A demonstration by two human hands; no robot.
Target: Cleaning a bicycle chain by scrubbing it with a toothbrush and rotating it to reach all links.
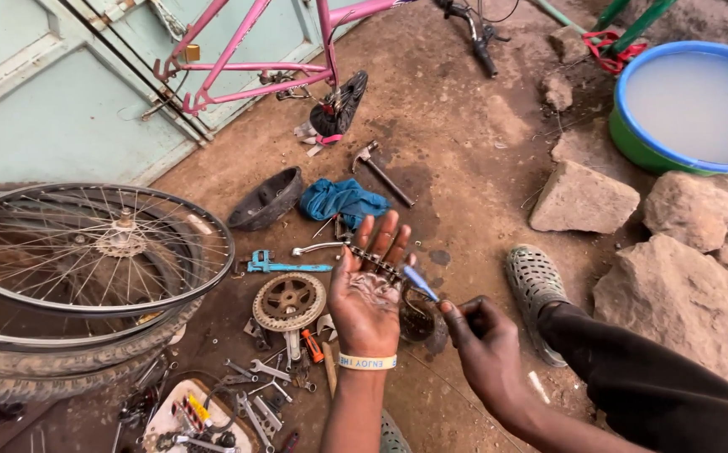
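My left hand (368, 289) is held palm up with fingers spread, and a short dark piece of bicycle chain (374, 261) lies across its fingers. The palm looks greasy. A pale band circles that wrist. My right hand (480, 340) pinches a small brush with a blue tip (421, 283), whose end points at the chain. Under both hands a dark round tin (420, 320) sits on the dirt.
A chainring (289, 301), blue wrench (280, 267), spanners (256, 387) and a hammer (383, 174) lie on the ground. Bicycle wheels (87, 252) lean left, a pink frame (255, 59) behind. Rocks (674, 294) and a blue-rimmed water basin (691, 105) sit right. My sandalled foot (535, 285) rests nearby.
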